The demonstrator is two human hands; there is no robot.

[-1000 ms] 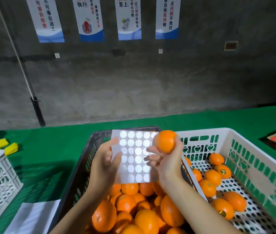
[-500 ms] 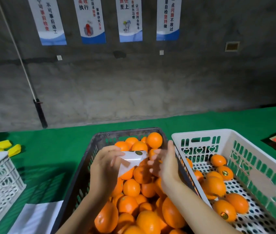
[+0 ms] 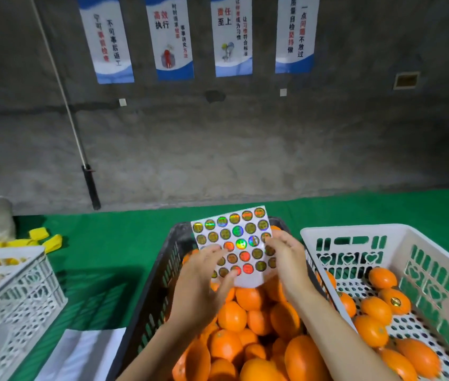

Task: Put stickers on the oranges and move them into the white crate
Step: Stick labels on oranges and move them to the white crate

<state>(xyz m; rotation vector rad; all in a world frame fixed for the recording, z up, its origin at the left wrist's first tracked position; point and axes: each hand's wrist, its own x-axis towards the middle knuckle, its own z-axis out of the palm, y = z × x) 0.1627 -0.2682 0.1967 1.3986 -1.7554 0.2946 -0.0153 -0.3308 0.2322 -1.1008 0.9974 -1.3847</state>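
At nine o'clock a white lattice crate point(image 3: 11, 292) stands on the green worktop point(image 3: 113, 243), with yellow pieces point(image 3: 44, 239) lying just beyond it and a white sheet point(image 3: 80, 353) at seven o'clock. Toward the middle, a dark crate point(image 3: 149, 303) is heaped with oranges point(image 3: 245, 339). Above that heap the left hand point(image 3: 198, 287) holds the sticker sheet point(image 3: 234, 243) upright, thumb curled over its lower left face and fingers behind. The sheet carries rows of round holographic stickers facing the camera. The right hand point(image 3: 286, 259) meets the sheet's right edge at about its three o'clock side, fingers bent toward the stickers; whether it is pinching one cannot be told. Further right, at four o'clock, the white crate point(image 3: 437, 270) sits touching the dark one and holds a loose layer of stickered oranges point(image 3: 382, 306), one with a gold label showing on top.
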